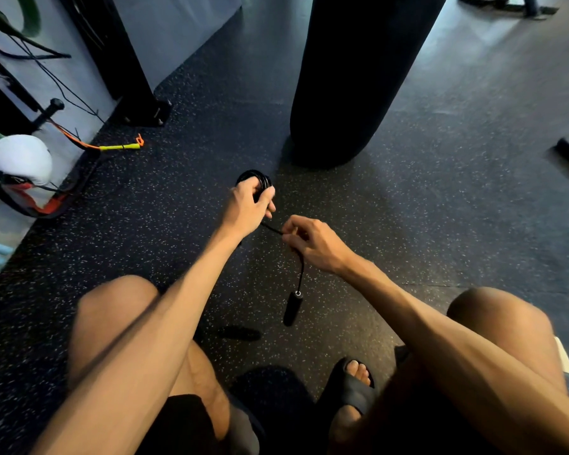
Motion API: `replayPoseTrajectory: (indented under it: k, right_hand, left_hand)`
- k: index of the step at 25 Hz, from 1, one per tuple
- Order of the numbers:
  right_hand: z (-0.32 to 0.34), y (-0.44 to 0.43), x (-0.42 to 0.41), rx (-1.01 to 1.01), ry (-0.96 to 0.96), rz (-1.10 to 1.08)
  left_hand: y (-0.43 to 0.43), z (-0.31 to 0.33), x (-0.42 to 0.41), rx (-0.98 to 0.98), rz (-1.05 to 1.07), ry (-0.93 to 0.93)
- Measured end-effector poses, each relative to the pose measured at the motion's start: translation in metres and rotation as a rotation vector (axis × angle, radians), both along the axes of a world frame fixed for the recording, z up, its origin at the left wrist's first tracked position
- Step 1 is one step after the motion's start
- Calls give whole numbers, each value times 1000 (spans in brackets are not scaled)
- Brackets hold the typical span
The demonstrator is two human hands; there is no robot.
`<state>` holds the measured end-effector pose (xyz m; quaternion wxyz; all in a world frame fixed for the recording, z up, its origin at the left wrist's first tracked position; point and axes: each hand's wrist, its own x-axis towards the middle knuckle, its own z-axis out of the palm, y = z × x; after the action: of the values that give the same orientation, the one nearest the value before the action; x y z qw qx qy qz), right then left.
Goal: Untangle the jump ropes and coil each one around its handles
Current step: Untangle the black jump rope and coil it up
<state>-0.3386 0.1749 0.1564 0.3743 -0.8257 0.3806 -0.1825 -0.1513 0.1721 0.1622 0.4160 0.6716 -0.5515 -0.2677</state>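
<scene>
A black rope runs from a coil clenched in the left hand to the right hand, which pinches it (its handle dangles below), all just short of the punching bag on the floor.

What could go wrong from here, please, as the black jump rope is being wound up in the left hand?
1. The left hand grips the black coil at one side only; the loops may spring loose if that grip eases.
2. The free handle dangles below the right hand, so it may swing and tug the rope from the pinch.
3. The yellow-handled jump rope lies among straps by the wall and may snag when pulled.
</scene>
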Motion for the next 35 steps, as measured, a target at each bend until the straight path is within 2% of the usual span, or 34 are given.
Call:
replayPoseTrajectory:
  k: [3, 5, 10, 16, 20, 22, 25, 28, 31, 35]
  right_hand:
    - [8, -1, -1, -82, -66, -27]
    - [12, -3, -1, -134, -94, -62]
    - [16, -8, -7, -140, -158, -152]
    - [9, -15, -6, -82, -208, -227]
    - [-6, -23, -7, -48, -89, -194]
    - [-15, -22, -5, 38, -71, -126]
    - [-18, -9, 2, 273, -69, -26]
    - [-16, 1, 7, 476, -95, 14]
    - [-16, 2, 9, 569, -139, -13]
    - [-14, 4, 11, 630, -206, -72]
  left_hand:
    - [6, 2, -4, 144, -123, -131]
    - [10, 4, -7, 252, -195, -154]
    - [12, 6, -12, 453, -330, 74]
    - [13, 16, -16, 362, -350, 388]
    - [12, 21, -15, 286, -279, 620]
    - [12, 26, -14, 259, -258, 729]
    - [11, 29, -13, 203, -229, 860]
    - [11, 26, -12, 134, -172, 940]
    - [11, 26, -14, 84, -113, 1020]
    - [12, 22, -18, 47, -113, 921]
